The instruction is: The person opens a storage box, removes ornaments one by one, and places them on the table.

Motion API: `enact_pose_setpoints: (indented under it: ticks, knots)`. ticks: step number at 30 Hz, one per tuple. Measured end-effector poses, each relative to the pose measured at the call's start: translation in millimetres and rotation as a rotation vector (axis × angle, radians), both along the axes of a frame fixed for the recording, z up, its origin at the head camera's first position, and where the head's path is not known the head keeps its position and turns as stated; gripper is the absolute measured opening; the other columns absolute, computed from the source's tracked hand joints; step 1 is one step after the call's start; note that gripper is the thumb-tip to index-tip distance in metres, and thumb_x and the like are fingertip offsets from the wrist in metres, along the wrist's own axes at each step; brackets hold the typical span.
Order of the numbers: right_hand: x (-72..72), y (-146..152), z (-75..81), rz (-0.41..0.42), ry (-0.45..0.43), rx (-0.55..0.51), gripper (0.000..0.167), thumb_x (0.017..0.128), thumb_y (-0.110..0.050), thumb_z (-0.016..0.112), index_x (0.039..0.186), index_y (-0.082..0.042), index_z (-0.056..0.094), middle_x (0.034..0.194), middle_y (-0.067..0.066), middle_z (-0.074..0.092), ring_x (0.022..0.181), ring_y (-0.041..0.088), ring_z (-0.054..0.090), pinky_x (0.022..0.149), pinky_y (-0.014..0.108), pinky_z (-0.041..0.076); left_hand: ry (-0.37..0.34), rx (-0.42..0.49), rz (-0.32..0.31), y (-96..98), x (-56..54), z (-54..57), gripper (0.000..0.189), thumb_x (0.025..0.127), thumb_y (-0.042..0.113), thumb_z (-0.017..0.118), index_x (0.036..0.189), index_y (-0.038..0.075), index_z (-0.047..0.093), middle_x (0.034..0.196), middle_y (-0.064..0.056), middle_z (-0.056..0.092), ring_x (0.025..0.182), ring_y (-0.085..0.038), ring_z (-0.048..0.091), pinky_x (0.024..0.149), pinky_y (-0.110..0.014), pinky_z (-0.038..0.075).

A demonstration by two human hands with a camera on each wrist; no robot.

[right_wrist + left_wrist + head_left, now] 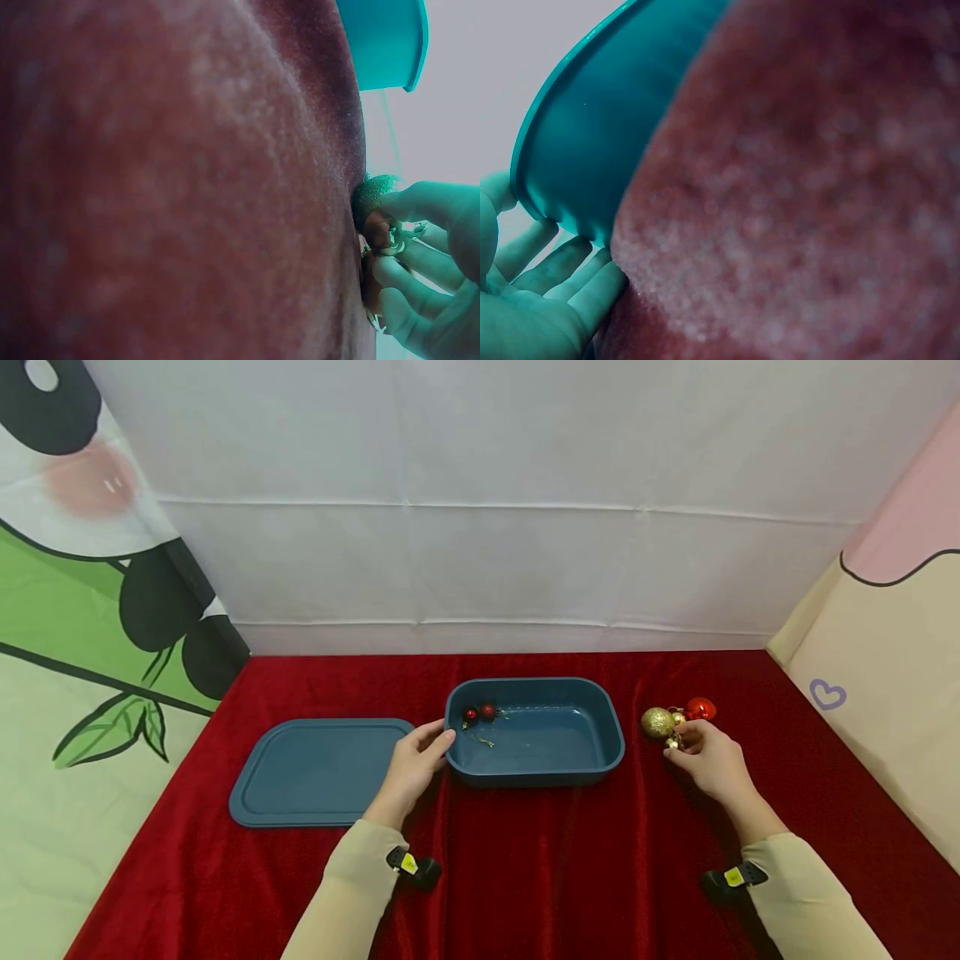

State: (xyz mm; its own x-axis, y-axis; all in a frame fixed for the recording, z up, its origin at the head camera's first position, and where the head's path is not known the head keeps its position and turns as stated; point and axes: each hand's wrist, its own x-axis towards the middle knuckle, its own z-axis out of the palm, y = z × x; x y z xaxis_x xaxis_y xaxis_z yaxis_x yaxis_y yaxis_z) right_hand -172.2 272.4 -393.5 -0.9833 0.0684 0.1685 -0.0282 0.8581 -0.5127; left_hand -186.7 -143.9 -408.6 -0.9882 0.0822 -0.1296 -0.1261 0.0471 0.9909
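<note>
Firstly, one small gold bauble (673,743), right of centre in the frame, held by the right hand (708,764), its thumb and bent fingers drawn nearly together about it. Adjoining: one glittered gold bauble (657,722) and one red bauble (701,708), crowded close. Likely faults: a smooth ball could slip from so light a pinch and roll over the cloth (540,877); a knuckle might nudge its neighbours away; hanging loops, if tangled, could drag a second piece along. One blue box (534,779), centre, containing two small red ornaments (488,712) at its left end; the left hand (412,764), fingers nearly straight, touches its left side without wrapping round it, so a push there could slide the box. One matching lid (318,772), flat, left of centre. Lettering: none legible; box and lid show no brand; yellow labels (408,863) on both wrist straps (752,872), too small to read; purple heart (827,694), right edge, drawing only.
</note>
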Motion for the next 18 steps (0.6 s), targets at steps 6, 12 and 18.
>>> enact_pose_setpoints:
  ticks: [6,12,18]
  knots:
    - [-0.2,-2,0.3,0.002,-0.004,0.013,0.037,0.081,-0.014,0.072,0.110,0.003,0.057,0.101,0.024,0.065,0.080,0.027,0.063,0.064,0.029,0.046,-0.005,0.016,0.007,-0.9,-8.9,-17.2,0.050,0.094,0.029,0.059,0.137,0.006,0.048,0.135,-0.017,0.052,0.121,-0.030,0.054,0.100,-0.040,0.047]
    - [-0.4,-2,2.2,0.003,0.000,0.002,0.038,0.082,-0.013,0.070,0.114,0.004,0.057,0.104,0.024,0.064,0.081,0.026,0.062,0.064,0.029,0.046,0.012,0.010,0.018,-0.3,-9.4,-20.0,0.050,0.094,0.031,0.059,0.137,0.007,0.049,0.134,-0.017,0.053,0.121,-0.029,0.054,0.100,-0.041,0.047]
    - [1.0,-2,7.3,-0.014,0.005,-0.008,0.038,0.084,-0.015,0.069,0.115,0.003,0.057,0.103,0.024,0.065,0.083,0.028,0.063,0.063,0.027,0.046,0.004,0.017,0.013,-0.7,-10.8,-21.2,0.051,0.094,0.031,0.059,0.138,0.007,0.047,0.135,-0.017,0.052,0.120,-0.029,0.054,0.100,-0.041,0.047]
